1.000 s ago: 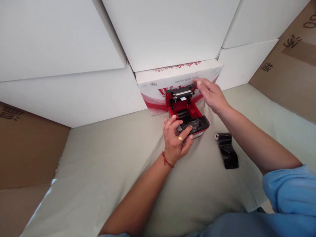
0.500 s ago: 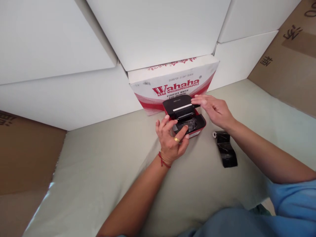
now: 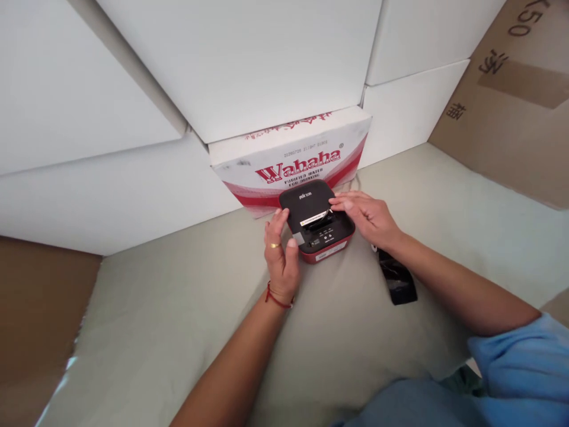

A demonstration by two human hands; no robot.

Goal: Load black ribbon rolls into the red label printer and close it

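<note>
A small label printer (image 3: 303,204), black on top with a red lower body, sits on the pale cloth with its lid closed. A white label strip runs across its top, by the slot. My left hand (image 3: 281,258), with a gold ring and red string bracelet, rests its outstretched fingers against the printer's left edge; the thumb is apart from the fingers. At the opposite side, my right hand (image 3: 372,219) lays extended fingertips on the lid's right edge. Below that hand lies a black film strip (image 3: 398,281); its white-cored roll is mostly hidden by the hand.
Directly behind the printer stands a white and red Wahaha water carton (image 3: 293,163). Large white boxes (image 3: 249,65) form a wall at the back. Brown cardboard boxes flank the space at left (image 3: 40,320) and right (image 3: 511,118). Pale cloth (image 3: 178,296) covers the surface.
The printer's lid has gone from raised to closed. My left hand has withdrawn from the printer's inside to its left edge. The view has shifted slightly; my right hand remains by the lid.
</note>
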